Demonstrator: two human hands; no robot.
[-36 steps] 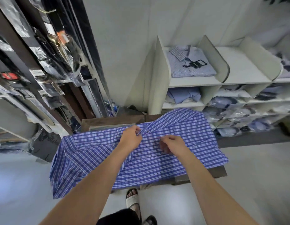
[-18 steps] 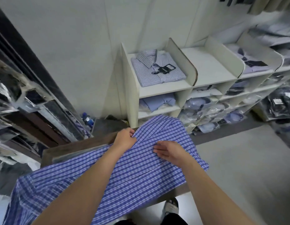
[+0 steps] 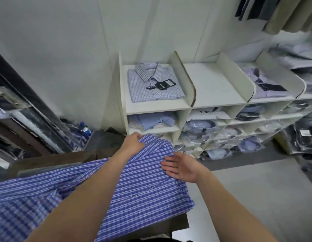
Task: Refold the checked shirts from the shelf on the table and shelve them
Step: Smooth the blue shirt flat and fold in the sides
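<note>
right hand (image 3: 182,167) now opened flat, left hand (image 3: 133,143) gripping checked shirt (image 3: 144,191), its left end cropped

Open shelf bay (image 3: 216,88) between upright dividers (image 3: 183,75)

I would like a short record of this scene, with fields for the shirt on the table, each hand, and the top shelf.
blue shirt: checked, spread unfolded over the table
left hand: grips the shirt's far edge
right hand: fingers straight, touching the shirt
shelf: top left compartment holds a folded shirt with a black tag
</note>
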